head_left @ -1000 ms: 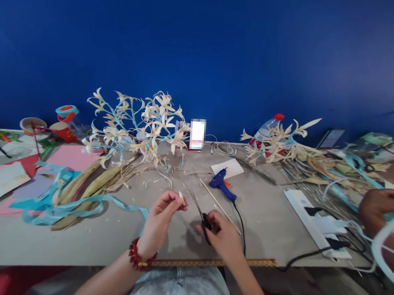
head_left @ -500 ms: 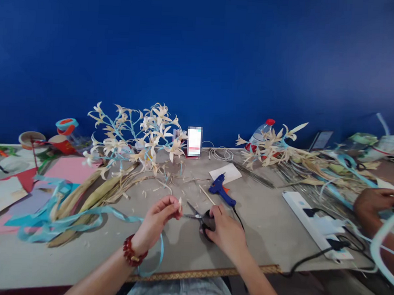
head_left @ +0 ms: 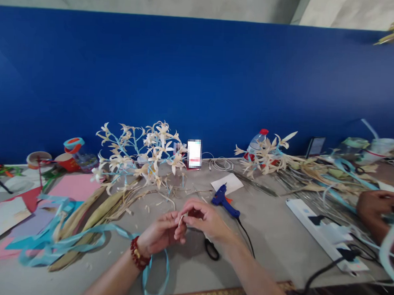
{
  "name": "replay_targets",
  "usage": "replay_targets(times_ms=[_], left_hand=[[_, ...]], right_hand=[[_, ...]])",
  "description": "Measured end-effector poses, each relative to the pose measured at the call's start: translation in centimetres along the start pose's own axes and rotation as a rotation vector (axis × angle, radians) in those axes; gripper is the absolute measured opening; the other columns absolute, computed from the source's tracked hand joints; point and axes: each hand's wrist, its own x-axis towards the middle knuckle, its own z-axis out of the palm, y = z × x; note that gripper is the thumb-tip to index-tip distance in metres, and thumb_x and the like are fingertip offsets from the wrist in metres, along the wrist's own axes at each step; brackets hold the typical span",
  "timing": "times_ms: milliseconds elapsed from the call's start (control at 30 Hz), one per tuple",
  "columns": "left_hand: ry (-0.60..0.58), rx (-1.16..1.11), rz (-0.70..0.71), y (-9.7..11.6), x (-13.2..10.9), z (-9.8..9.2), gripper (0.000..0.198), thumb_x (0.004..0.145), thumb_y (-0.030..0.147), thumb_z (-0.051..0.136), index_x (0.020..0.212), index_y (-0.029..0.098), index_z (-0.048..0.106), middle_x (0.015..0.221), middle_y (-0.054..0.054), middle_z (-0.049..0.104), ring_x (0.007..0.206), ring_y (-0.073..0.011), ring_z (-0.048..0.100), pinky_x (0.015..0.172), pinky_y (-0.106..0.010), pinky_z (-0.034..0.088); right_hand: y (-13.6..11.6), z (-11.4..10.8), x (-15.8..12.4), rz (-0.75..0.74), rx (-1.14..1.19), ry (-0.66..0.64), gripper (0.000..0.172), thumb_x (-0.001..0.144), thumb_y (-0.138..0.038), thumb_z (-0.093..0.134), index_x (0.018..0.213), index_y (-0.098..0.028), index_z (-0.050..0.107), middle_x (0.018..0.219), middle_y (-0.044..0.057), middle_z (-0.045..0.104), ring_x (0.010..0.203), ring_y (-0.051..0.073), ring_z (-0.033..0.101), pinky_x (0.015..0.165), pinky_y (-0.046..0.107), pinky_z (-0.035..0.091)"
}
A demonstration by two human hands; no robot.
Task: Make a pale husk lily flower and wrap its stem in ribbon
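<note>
Fingertips of my left hand [head_left: 168, 230] pinch a small, thin, cream-coloured petal-like strip [head_left: 181, 220]. Meeting it from the right, my right hand [head_left: 204, 218] has its thumb and fingers closed on the same strip, which looks curved between them. Under my right hand lies a pair of scissors [head_left: 211, 249]; one black handle loop shows and the rest is mostly covered. A blue glue gun [head_left: 225, 200] rests beyond my right hand, its nozzle on a white card [head_left: 236, 183]. Light blue ribbon [head_left: 113, 227] trails across the table to below my left wrist.
Cream flowers on blue stems [head_left: 144, 153] stand at the back left, with dried husks [head_left: 94, 221] before them. A phone [head_left: 194, 154] leans at the back. On the right are a white power strip [head_left: 324, 238], cords, and another person's hand [head_left: 375, 209].
My right hand has let go of the scissors, leaving them on the table, and moved left and up to the strip in my left hand. The view has tilted up.
</note>
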Motion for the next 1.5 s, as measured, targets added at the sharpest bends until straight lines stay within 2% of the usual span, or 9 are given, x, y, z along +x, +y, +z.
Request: replay_targets(times_ms=[100, 233, 433, 633, 833, 1167, 1300, 1367, 1500], left_hand=[[-0.01, -0.068, -0.004, -0.1, 0.0, -0.5, 0.012, 0.083, 0.023, 0.066, 0.08, 0.013, 0.06, 0.06, 0.003, 0.047, 0.055, -0.009, 0.042, 0.065, -0.028, 0.045], [0.095, 0.001, 0.061, -0.1, 0.5, -1.0, 0.016, 0.085, 0.027, 0.063, 0.078, 0.014, 0.06, 0.066, 0.0, 0.052, 0.058, -0.0102, 0.047, 0.065, -0.028, 0.045], [0.373, 0.523, 0.365, -0.4, 1.2, -2.0, 0.015, 0.082, 0.028, 0.067, 0.08, 0.014, 0.064, 0.071, -0.001, 0.058, 0.066, -0.0113, 0.052, 0.065, -0.023, 0.041], [0.499, 0.894, 0.479, -0.8, 1.1, -2.0, 0.013, 0.085, 0.027, 0.06, 0.079, 0.016, 0.064, 0.074, -0.002, 0.061, 0.071, -0.015, 0.055, 0.066, -0.024, 0.044], [0.556, 1.161, 0.559, -0.9, 1.0, -1.8, 0.012, 0.085, 0.02, 0.055, 0.076, 0.017, 0.062, 0.072, -0.002, 0.062, 0.069, -0.016, 0.058, 0.066, -0.025, 0.045], [0.636, 1.34, 0.619, -0.9, 0.7, -1.6, 0.012, 0.08, 0.014, 0.053, 0.07, 0.019, 0.058, 0.068, 0.0, 0.06, 0.066, -0.0162, 0.057, 0.065, -0.025, 0.043], [0.762, 1.332, 0.666, 0.0, 0.6, -2.3, 0.013, 0.078, 0.013, 0.054, 0.068, 0.02, 0.058, 0.066, 0.0, 0.06, 0.065, -0.0169, 0.056, 0.065, -0.027, 0.042], [0.749, 1.301, 0.694, 0.4, 0.4, -2.2, 0.011, 0.08, 0.014, 0.054, 0.073, 0.019, 0.06, 0.069, -0.001, 0.063, 0.068, -0.0178, 0.059, 0.068, -0.027, 0.043], [0.556, 1.287, 0.705, 0.1, 0.2, -1.1, 0.013, 0.082, 0.016, 0.056, 0.092, 0.019, 0.064, 0.084, -0.005, 0.068, 0.08, -0.0201, 0.062, 0.074, -0.029, 0.046]], right_hand=[[1.6, 0.8, 1.1, -0.046, 0.072, 0.052, 0.007, 0.084, -0.026, 0.064, 0.08, -0.02, 0.066, 0.085, 0.002, 0.059, 0.077, 0.015, 0.058, 0.07, 0.027, 0.046], [3.0, 1.1, 1.3, -0.074, -0.035, 0.156, 0.008, 0.084, -0.02, 0.06, 0.077, -0.02, 0.062, 0.077, 0.0, 0.059, 0.07, 0.014, 0.056, 0.064, 0.025, 0.043], [3.4, 1.7, 1.1, -0.083, -0.29, 0.219, 0.01, 0.083, -0.015, 0.055, 0.074, -0.02, 0.057, 0.072, -0.001, 0.055, 0.064, 0.013, 0.053, 0.06, 0.024, 0.04], [3.9, 2.3, 0.7, -0.108, -0.446, 0.305, 0.01, 0.082, -0.014, 0.054, 0.074, -0.02, 0.053, 0.072, -0.001, 0.053, 0.064, 0.014, 0.052, 0.061, 0.026, 0.04], [3.9, 2.8, 0.6, -0.068, -0.462, 0.262, 0.006, 0.086, -0.018, 0.053, 0.08, -0.02, 0.054, 0.075, 0.0, 0.055, 0.064, 0.015, 0.053, 0.062, 0.026, 0.041], [3.7, 3.8, -0.2, -0.211, -0.551, 0.307, 0.013, 0.086, -0.013, 0.051, 0.076, -0.022, 0.054, 0.077, 0.004, 0.059, 0.073, 0.019, 0.057, 0.067, 0.03, 0.044], [3.5, 3.5, -0.3, -0.289, -0.46, 0.41, 0.013, 0.085, -0.011, 0.052, 0.078, -0.022, 0.054, 0.076, 0.003, 0.057, 0.071, 0.018, 0.056, 0.067, 0.03, 0.045], [3.4, 3.2, -0.3, -0.302, -0.416, 0.454, 0.013, 0.086, -0.01, 0.053, 0.08, -0.022, 0.053, 0.077, 0.003, 0.057, 0.071, 0.017, 0.056, 0.066, 0.029, 0.045], [3.6, 3.2, -0.2, -0.286, -0.414, 0.411, 0.012, 0.086, -0.012, 0.053, 0.081, -0.022, 0.053, 0.077, 0.003, 0.057, 0.071, 0.017, 0.056, 0.065, 0.029, 0.045]])
